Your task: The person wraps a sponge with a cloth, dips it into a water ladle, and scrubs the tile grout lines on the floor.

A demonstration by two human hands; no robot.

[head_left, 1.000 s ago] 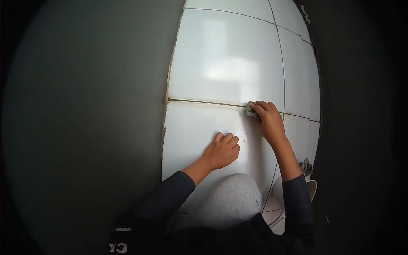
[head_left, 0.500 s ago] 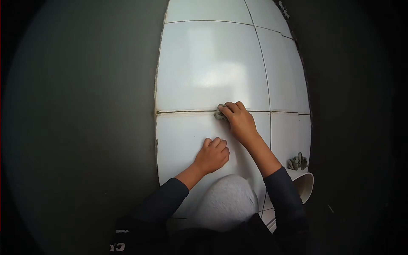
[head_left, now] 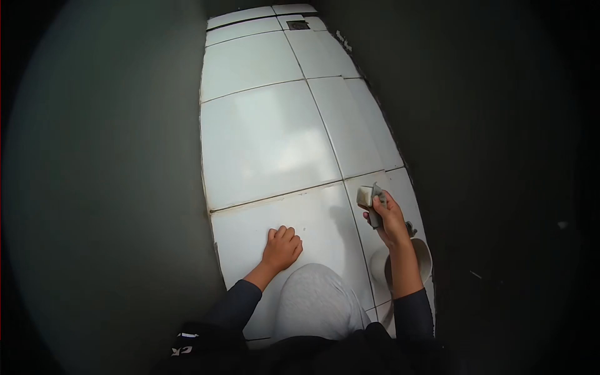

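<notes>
Head view: at near right, see right hand [head_left: 391,219], fingers clamped on grey block [head_left: 366,197], maybe up off floor tiles [head_left: 269,147]. Nr it, find white pail [head_left: 379,265] and grey lump [head_left: 410,229], partly hid by wrist. Further left, see left hand [head_left: 283,251] on tile, fingers curled in tight; can't tell if w/ anything inside. Could drop grey block, b/c of wet or slippy fingers. Could knock white pail over, b/c of arm so close. Vs. ½ sec ago: grey block gone from cross seam [head_left: 275,199], now right of long seam [head_left: 322,128], pale side showing. Also more far tiles in view, incl. dark square [head_left: 298,25].
</notes>
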